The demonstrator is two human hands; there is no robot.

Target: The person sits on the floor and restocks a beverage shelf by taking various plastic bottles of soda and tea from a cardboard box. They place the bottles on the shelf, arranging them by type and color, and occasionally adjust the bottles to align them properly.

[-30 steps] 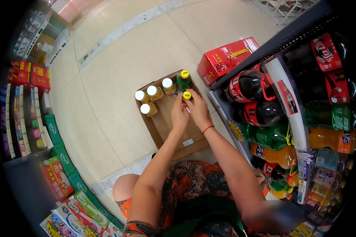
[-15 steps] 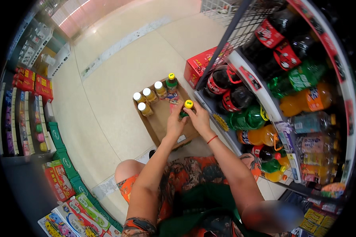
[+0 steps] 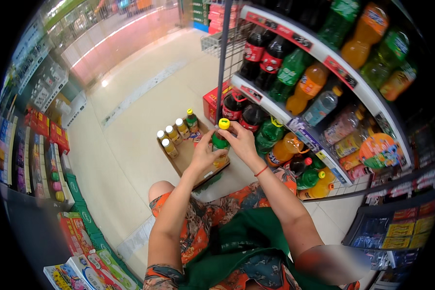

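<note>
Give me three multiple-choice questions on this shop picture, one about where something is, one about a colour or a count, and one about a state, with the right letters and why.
1. Where does the cardboard tray lie?
A. on the floor in front of the drinks shelves
B. on the top shelf
C. on the person's lap

2. What colour is the cap of the green bottle in the hands?
A. red
B. yellow
C. white

3. How is that bottle held?
A. lying flat in the tray
B. by the left hand alone
C. upright, between both hands

Answers:
1 A, the tray rests on the pale floor tiles beside the lowest shelf.
2 B, the cap on top is bright yellow.
3 C, the left hand and the right hand both close on it, cap up, above the tray.
</note>
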